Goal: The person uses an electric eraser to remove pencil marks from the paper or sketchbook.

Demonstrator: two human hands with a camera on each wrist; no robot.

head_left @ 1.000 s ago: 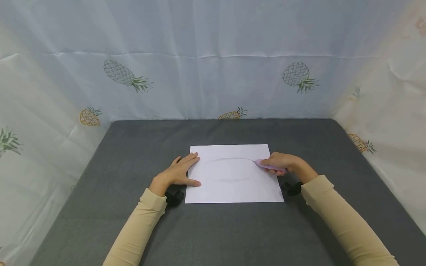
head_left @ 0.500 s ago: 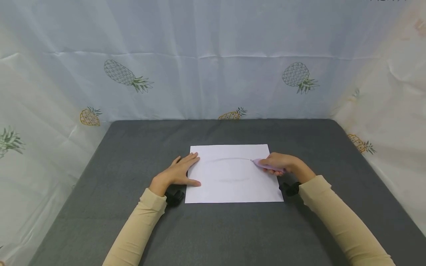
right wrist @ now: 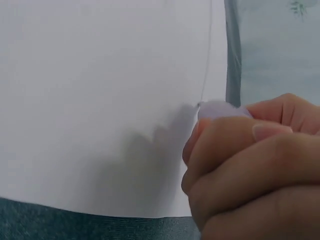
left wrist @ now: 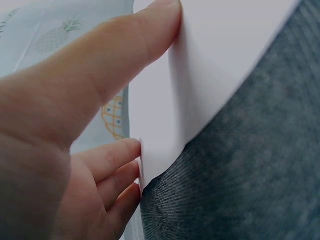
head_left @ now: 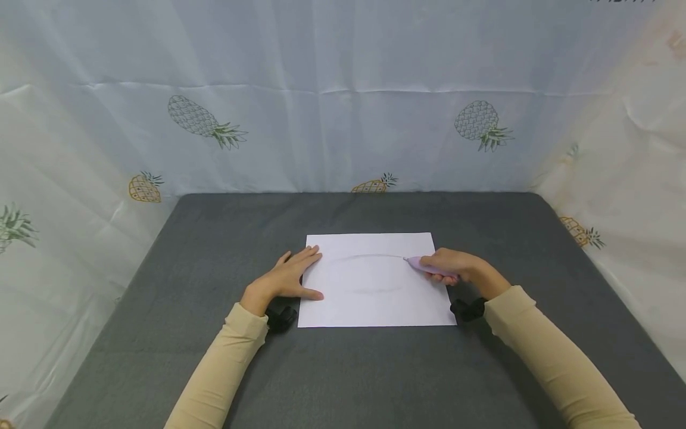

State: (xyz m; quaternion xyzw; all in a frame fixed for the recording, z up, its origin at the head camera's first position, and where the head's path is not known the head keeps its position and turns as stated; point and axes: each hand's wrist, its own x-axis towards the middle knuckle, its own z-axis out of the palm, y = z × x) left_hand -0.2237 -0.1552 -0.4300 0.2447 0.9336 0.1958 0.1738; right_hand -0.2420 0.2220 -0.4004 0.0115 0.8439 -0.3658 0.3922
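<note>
A white sheet of paper point(head_left: 364, 310) lies on the dark grey table. My left hand point(head_left: 289, 275) rests on the sheet's left edge, fingers and thumb spread; in the left wrist view the thumb point(left wrist: 135, 40) lies on the paper, which bulges slightly there. My right hand point(head_left: 455, 262) grips a lavender paper cutter point(head_left: 429, 267), its small narrow tip pointing left at the sheet. From that tip a thin curved line point(head_left: 370, 255) runs left across the paper's upper part. In the right wrist view, curled fingers hide most of the cutter point(right wrist: 222, 108).
The grey tabletop point(head_left: 343, 375) extends around the sheet. Behind it hangs a pale curtain point(head_left: 343, 137) printed with pineapples, and it continues along both sides. A black band point(head_left: 281, 320) with a camera sits at each wrist.
The cutter's tip has shifted slightly left between the earliest frame and now. The right wrist has dropped a little since half a second ago. The left hand stays put.
</note>
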